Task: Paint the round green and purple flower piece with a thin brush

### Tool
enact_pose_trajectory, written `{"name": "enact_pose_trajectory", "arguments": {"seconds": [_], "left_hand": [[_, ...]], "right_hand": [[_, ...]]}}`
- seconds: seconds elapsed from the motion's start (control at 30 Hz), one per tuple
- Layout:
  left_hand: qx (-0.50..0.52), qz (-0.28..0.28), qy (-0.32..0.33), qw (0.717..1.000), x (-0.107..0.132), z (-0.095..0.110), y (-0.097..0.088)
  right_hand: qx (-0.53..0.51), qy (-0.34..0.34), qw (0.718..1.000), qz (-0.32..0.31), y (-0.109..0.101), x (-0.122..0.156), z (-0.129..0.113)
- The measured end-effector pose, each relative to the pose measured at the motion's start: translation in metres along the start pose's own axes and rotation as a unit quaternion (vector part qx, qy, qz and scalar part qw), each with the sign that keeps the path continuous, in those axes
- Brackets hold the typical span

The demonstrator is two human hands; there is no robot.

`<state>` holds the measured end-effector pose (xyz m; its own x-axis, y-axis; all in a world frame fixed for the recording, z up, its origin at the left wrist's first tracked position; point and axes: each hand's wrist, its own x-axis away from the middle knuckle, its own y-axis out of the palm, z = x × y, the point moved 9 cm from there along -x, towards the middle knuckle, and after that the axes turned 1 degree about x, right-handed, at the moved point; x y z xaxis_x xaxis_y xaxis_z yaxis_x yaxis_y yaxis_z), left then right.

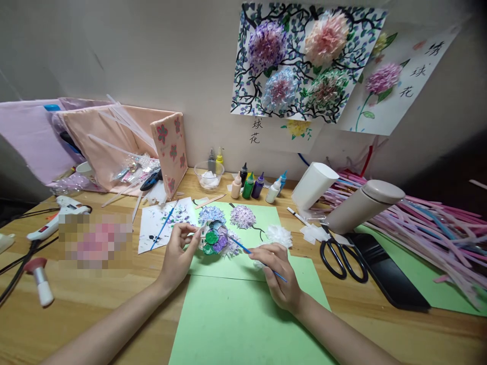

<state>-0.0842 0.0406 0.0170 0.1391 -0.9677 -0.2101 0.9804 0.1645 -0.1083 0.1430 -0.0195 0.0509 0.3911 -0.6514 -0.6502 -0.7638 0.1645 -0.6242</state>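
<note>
My left hand (pixel 182 251) pinches the edge of a small round paint palette (pixel 213 238), whose wells hold green, purple and bluish paint. Between the fingers of my right hand (pixel 277 271) is a thin blue paintbrush (pixel 243 247), its tip reaching to the palette's right edge. Under and behind the palette lies a green sheet (pixel 262 215) bearing a blue paper flower (pixel 212 215), a lilac flower (pixel 243 217) and another purple one (pixel 231 247) partly covered by the palette. A white flower (pixel 279 235) sits at the sheet's right side. Something white shows beneath my right hand.
Paint bottles (pixel 249 186) stand at the back near a clear bowl (pixel 209 175). Scissors (pixel 344 258), a phone (pixel 388 271) and a tumbler (pixel 365 205) are on the right. A paint-spotted paper with a second brush (pixel 163 225) and a glue gun (pixel 61 215) lie left.
</note>
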Motion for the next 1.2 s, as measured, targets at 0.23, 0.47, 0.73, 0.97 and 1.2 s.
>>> {"name": "enact_pose_trajectory", "arguments": {"seconds": [0.23, 0.47, 0.73, 0.97, 1.2], "left_hand": [[-0.007, -0.004, 0.007, 1.0, -0.001, 0.001, 0.001], [0.006, -0.002, -0.001, 1.0, 0.0, -0.001, 0.001], [0.018, 0.065, 0.01, 0.998, -0.004, 0.0, -0.012], [0.026, 0.072, -0.006, 0.997, -0.007, -0.005, -0.013], [0.022, 0.072, -0.01, 0.997, -0.007, -0.005, -0.014]], "right_hand": [[-0.002, 0.008, 1.0, 0.006, 0.0, 0.0, 0.0], [0.001, 0.014, 0.999, 0.039, -0.008, 0.002, 0.0], [-0.07, 0.01, 0.99, 0.122, -0.021, 0.011, 0.002], [-0.059, 0.027, 0.996, 0.068, -0.009, 0.005, 0.003], [-0.06, 0.004, 0.995, 0.084, -0.014, 0.004, -0.002]]}}
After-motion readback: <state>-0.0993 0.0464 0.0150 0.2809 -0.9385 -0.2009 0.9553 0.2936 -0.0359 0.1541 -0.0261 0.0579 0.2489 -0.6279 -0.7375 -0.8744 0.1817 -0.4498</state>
